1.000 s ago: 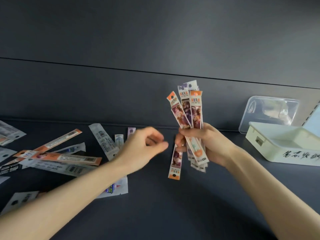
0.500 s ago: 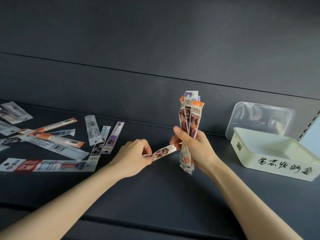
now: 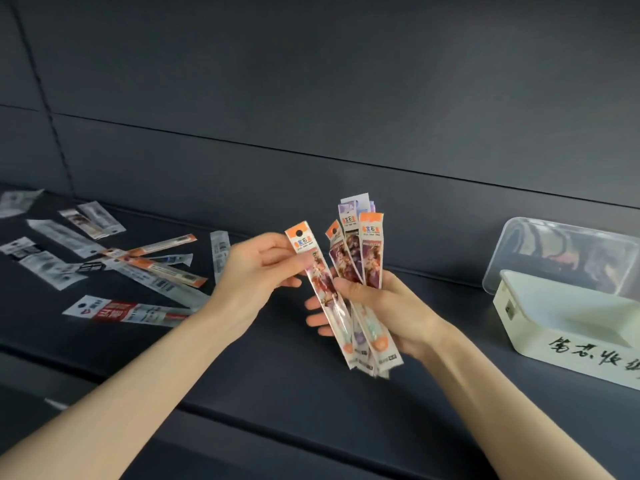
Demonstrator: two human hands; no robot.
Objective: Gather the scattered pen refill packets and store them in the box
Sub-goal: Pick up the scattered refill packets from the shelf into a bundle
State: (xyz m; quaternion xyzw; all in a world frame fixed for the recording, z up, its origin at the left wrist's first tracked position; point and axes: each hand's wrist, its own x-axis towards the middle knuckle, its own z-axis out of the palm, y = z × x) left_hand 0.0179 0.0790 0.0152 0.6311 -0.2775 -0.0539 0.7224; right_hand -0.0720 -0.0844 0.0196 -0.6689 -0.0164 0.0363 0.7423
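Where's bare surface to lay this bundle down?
Bare: the dark tabletop between the right hand and the white box, and the near strip under both forearms. Crowded: the left side, where scattered packets overlap.

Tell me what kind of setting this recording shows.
Probably a staged tabletop workspace: a plain dark table against a bare dark wall, only scattered refill packets and a hand-labelled storage box.

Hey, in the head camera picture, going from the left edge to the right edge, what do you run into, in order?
Scattered refill packets on the dark surface → left hand pinching a single orange-topped packet → right hand holding the gathered bundle → pale box, with its clear lid propped behind it.
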